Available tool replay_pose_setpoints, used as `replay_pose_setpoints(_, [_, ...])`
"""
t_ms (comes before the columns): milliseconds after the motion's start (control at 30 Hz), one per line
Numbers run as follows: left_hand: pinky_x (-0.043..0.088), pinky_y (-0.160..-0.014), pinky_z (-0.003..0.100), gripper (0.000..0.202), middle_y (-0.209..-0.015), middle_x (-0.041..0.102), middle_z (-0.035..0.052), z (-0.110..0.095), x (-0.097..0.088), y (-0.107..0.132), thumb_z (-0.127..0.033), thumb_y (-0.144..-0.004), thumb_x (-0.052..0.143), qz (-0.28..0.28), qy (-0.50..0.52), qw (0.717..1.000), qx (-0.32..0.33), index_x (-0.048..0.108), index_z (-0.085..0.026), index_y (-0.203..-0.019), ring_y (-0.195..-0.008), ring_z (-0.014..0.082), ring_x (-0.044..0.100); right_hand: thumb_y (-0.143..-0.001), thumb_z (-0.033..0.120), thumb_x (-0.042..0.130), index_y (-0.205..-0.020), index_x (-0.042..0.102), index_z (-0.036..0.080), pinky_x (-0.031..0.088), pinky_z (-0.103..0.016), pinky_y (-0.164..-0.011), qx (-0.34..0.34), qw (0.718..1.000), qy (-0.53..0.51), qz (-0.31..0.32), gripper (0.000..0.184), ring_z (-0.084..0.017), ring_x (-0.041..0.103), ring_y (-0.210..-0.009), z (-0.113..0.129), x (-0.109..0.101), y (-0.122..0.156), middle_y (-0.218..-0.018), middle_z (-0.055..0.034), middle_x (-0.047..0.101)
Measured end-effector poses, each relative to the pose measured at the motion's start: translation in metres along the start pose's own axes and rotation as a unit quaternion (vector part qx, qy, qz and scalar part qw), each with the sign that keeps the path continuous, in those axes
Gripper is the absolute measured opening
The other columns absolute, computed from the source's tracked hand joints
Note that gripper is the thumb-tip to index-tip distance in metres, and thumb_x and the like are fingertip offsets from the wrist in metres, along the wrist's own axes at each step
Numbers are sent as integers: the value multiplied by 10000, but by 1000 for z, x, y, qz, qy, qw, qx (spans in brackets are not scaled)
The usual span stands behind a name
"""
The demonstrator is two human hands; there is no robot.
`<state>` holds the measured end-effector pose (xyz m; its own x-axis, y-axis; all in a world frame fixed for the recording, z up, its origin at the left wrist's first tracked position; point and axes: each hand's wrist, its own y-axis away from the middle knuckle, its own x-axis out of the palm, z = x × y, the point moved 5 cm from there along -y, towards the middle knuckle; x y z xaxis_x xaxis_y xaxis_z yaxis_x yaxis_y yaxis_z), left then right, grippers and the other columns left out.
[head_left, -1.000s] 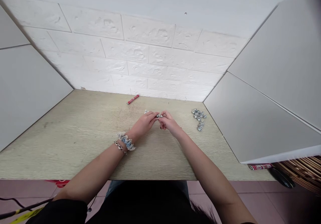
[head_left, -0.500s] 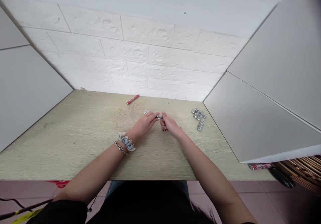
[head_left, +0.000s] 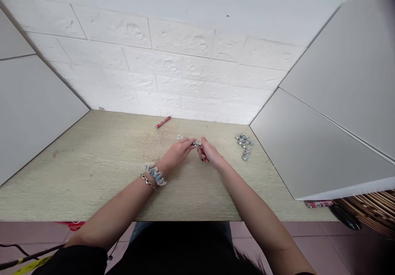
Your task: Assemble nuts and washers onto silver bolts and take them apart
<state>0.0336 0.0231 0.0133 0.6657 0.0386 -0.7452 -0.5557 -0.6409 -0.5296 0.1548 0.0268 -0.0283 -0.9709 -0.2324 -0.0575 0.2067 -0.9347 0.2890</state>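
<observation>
In the middle of the table, my left hand (head_left: 180,151) pinches a small metal bolt (head_left: 196,144), its shiny shaft pointing right. My right hand (head_left: 209,151) is closed at the bolt's other end, with the thumb raised over curled fingers. My fingers partly hide the bolt. Just beyond my left hand lie some small whitish pieces (head_left: 179,137), too small to name. To the right of both hands sits a loose pile of shiny metal bolts (head_left: 244,140) with wide round ends.
A red tube-shaped stick (head_left: 163,122) lies near the white brick-pattern wall (head_left: 166,65). Grey panels (head_left: 336,131) close in the table (head_left: 92,176) on both sides. At the right front edge are another red tube (head_left: 319,204), a black handle (head_left: 345,217) and a brown slatted object (head_left: 370,209).
My right thumb has lifted and my right hand has shifted slightly right, so more of the bolt shows between the hands. My left hand has stayed in place.
</observation>
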Motion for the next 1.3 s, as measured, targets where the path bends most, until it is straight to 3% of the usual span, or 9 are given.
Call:
replay_pose_setpoints(167, [450,-767,285,274,-921,578,68,1,0,0,-224,-894,363,3,1,1000,-2,492,-158,-1127,-851,152,553,-788,582,347,-551,318,187,202,-207,-364,-5,1000,-29,8,461,-62,287,-356,4,3,3,-419,52,283])
replay_pose_setpoints(300, [450,-770,284,260,-914,584,69,1,-2,-1,-228,-893,368,-9,1,1000,-5,506,-152,-1100,-854,153,555,-779,473,387,-705,402,194,194,-203,-349,-9,997,-74,11,289,-68,349,-361,6,2,0,-506,44,429])
replay_pose_setpoints(400, [452,-759,280,257,-906,582,71,-1,-2,-1,-229,-891,376,-10,1,1000,-1,506,-144,-1096,-837,150,555,-793,598,245,-751,412,201,149,-200,-338,25,996,-80,9,433,-72,340,-340,2,0,-2,-517,29,476])
replay_pose_setpoints(567, [451,-736,286,271,-897,563,74,-5,0,0,-247,-893,366,1,-4,1000,14,492,-150,-1112,-807,153,544,-746,729,80,-507,361,187,151,-217,-346,41,999,-13,10,655,-76,295,-331,-2,1,0,-374,12,334])
replay_pose_setpoints(767, [448,-728,283,272,-887,557,70,-6,2,1,-249,-896,357,18,6,1000,21,487,-160,-1117,-795,152,534,-818,602,260,-456,280,192,186,-227,-383,0,1000,-10,9,546,-70,253,-345,2,2,4,-374,39,245])
replay_pose_setpoints(1000, [445,-761,281,255,-892,575,67,0,-3,-1,-235,-892,371,-14,4,1000,7,505,-154,-1093,-826,149,543,-733,520,510,-771,439,196,225,-193,-399,-39,996,-74,7,334,-56,360,-415,10,-2,3,-585,40,479])
replay_pose_setpoints(1100, [449,-734,271,257,-878,573,66,0,-2,-1,-240,-888,382,-19,-1,1000,9,500,-146,-1096,-792,142,545,-769,644,320,-801,433,201,199,-198,-376,14,996,-86,12,458,-65,344,-381,6,-1,1,-567,27,495])
replay_pose_setpoints(1200, [448,-726,271,260,-874,563,68,-4,0,0,-250,-890,377,-11,-3,1000,23,492,-146,-1099,-788,143,540,-770,699,113,-634,430,179,181,-211,-364,51,997,-56,25,624,-77,330,-362,0,1,0,-456,8,416])
replay_pose_setpoints(1300, [444,-722,272,260,-883,555,72,-5,1,1,-247,-895,361,2,-3,1000,29,484,-148,-1102,-795,147,532,-773,698,153,-498,346,184,164,-219,-360,37,999,-21,4,614,-77,310,-351,1,0,3,-395,18,316])
